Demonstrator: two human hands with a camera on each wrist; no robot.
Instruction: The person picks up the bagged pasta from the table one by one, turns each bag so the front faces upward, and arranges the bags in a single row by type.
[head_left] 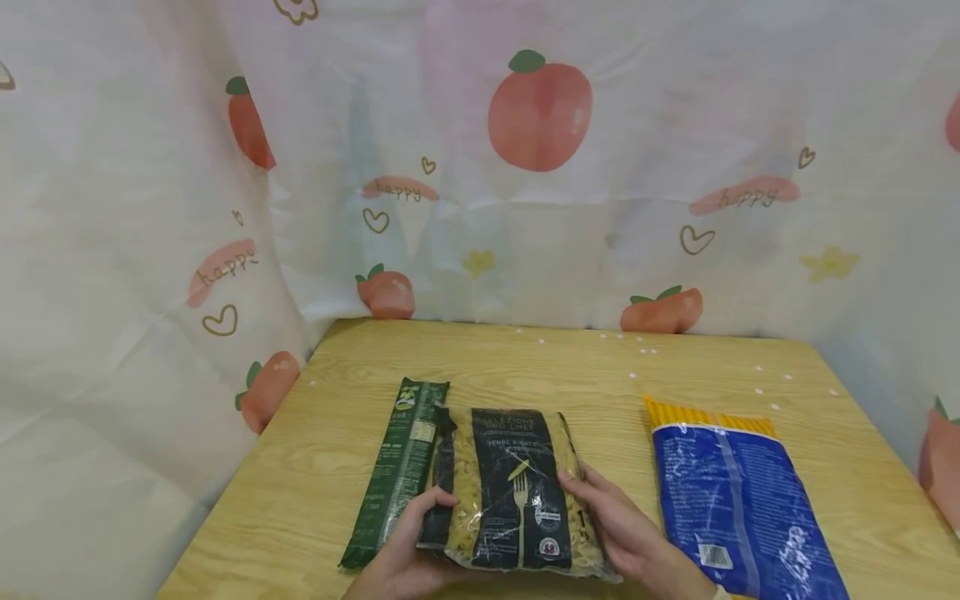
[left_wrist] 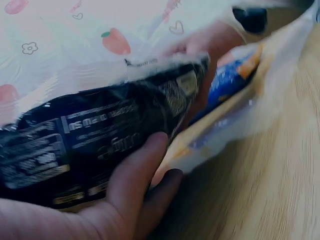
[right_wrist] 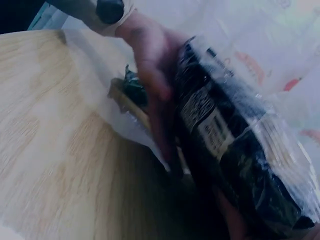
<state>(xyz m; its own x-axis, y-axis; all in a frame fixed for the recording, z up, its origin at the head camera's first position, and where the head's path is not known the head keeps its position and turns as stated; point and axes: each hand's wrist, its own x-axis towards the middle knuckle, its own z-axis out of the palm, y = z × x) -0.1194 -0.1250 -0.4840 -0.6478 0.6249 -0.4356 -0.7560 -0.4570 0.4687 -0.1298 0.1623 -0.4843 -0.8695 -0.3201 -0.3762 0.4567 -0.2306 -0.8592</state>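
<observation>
While both hands work at six o'clock in the head view, they hold a pasta bag [head_left: 517,500] between them, apparently raised off the table [head_left: 487,354]. The left hand [head_left: 408,546] grips its nine o'clock edge, the right hand [head_left: 622,529] its three o'clock edge, each with the thumb over the top face and the fingers tucked around or under. From the bag, a green packet [head_left: 397,467] lies at nine o'clock and a blue pack [head_left: 731,500] at three. The step in hand seems to be steadying or shifting this bag; the next move probably calls for an even, two-handed hold, as its soft filling may sag. Most fingertips are hidden beneath the bag. Whether it touches the green packet, I cannot tell. The frame's bottom cuts off the blue pack; blur hides most wrist-view print.
</observation>
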